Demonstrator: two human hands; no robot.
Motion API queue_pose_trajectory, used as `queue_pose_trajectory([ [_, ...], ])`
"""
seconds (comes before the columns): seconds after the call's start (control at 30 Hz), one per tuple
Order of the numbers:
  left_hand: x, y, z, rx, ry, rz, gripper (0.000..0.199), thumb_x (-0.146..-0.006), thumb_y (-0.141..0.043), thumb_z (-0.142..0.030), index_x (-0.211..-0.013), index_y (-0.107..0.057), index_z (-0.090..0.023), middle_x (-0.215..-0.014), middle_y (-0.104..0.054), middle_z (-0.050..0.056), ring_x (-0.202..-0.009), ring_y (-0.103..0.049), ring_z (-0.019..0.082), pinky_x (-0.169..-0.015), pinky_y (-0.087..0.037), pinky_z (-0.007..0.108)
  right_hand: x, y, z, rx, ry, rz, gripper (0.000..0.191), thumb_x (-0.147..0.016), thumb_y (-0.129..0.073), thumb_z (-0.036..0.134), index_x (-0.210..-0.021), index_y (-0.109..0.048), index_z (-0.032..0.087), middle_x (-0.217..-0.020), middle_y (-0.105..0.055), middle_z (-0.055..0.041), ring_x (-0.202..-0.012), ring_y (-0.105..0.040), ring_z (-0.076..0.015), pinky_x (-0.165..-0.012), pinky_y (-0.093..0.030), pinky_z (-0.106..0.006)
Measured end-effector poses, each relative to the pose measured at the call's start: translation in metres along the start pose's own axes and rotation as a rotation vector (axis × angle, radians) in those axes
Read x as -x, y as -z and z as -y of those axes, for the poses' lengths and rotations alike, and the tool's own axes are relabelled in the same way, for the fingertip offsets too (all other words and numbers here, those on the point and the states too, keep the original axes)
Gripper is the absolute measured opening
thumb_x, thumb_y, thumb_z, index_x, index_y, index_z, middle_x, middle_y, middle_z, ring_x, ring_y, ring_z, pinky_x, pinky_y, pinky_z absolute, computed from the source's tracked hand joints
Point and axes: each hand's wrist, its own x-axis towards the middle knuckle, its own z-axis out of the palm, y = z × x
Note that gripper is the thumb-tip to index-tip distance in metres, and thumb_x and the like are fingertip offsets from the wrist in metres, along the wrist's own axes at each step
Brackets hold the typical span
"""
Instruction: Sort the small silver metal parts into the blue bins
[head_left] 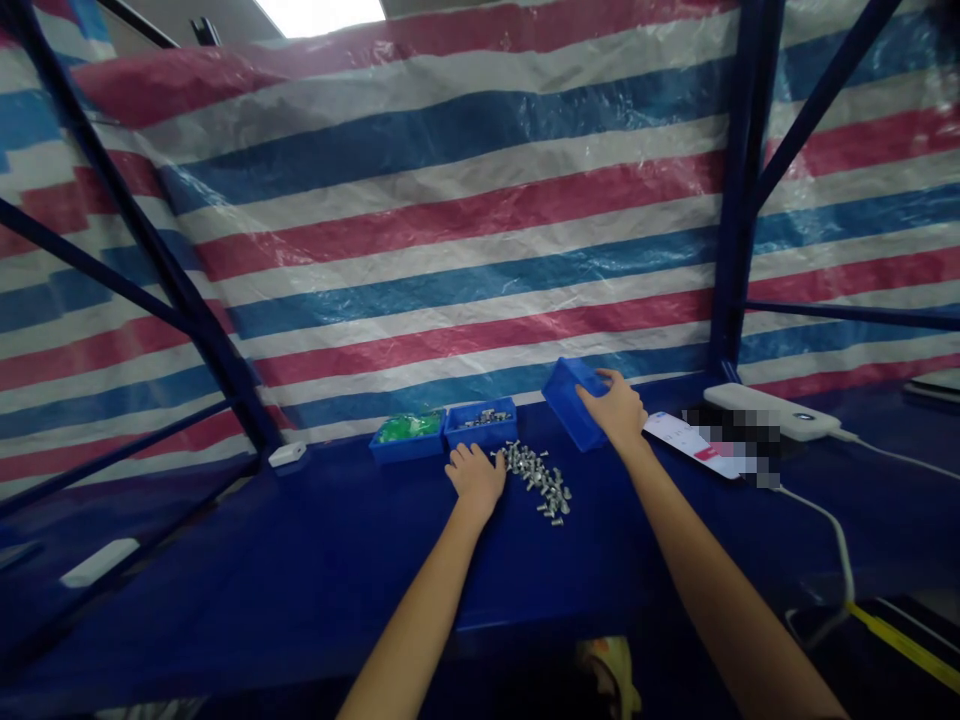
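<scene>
My right hand [616, 405] grips the rim of a blue plastic bin [568, 404], which is tilted on its side above the table. A loose pile of silvery screws [541, 478] lies on the blue tabletop between my hands. My left hand [477, 476] rests at the pile's left edge, fingers spread and palm down. Just behind it stands a second blue bin [480, 432] with small metal parts inside. To the left of that, another blue bin [407, 447] holds green pieces.
A phone [694, 445] with a lit screen and a white power bank [772, 412] with a cable lie right. White blocks [288, 455] sit left. Blue rack posts [739, 200] and a striped plastic sheet [465, 230] bound the table [315, 560].
</scene>
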Motion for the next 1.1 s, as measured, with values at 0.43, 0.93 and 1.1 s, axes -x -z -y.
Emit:
queue_pose_trajectory([
  [0.43,-0.004,-0.008,-0.008,0.289,-0.371,0.043,0.029,-0.085,-0.037,-0.035,-0.1,-0.056,-0.019,-0.105,-0.056,0.009,-0.1,-0.051,0.022,-0.087,-0.039,0.034,-0.005,-0.012,-0.017,0.065,0.143,0.015,0.032,-0.072,-0.053,0.025,-0.101,-0.066,0.028,-0.108,-0.06,-0.0045,-0.093,-0.058,-0.0214,-0.078,-0.044,-0.031],
  [0.93,-0.006,-0.004,0.001,0.192,-0.124,0.025,0.044,-0.084,-0.036,-0.042,-0.111,-0.052,-0.01,-0.114,-0.052,0.018,-0.11,-0.047,0.03,-0.09,-0.036,0.041,-0.029,-0.042,-0.051,-0.267,-0.159,-0.013,0.054,-0.059,-0.066,0.03,-0.111,-0.06,0.013,-0.107,-0.062,-0.0135,-0.099,-0.057,-0.0246,-0.088,-0.042,-0.032],
  [1.1,-0.012,-0.015,-0.003,0.484,-0.307,0.035,0.029,-0.082,-0.044,-0.033,-0.104,-0.054,-0.017,-0.107,-0.053,0.01,-0.098,-0.055,0.02,-0.088,-0.041,0.033,-0.034,-0.055,-0.058,-0.303,-0.117,0.008,0.051,-0.055,-0.064,0.016,-0.106,-0.062,0.017,-0.095,-0.065,-0.0072,-0.09,-0.059,-0.0226,-0.085,-0.044,-0.033],
])
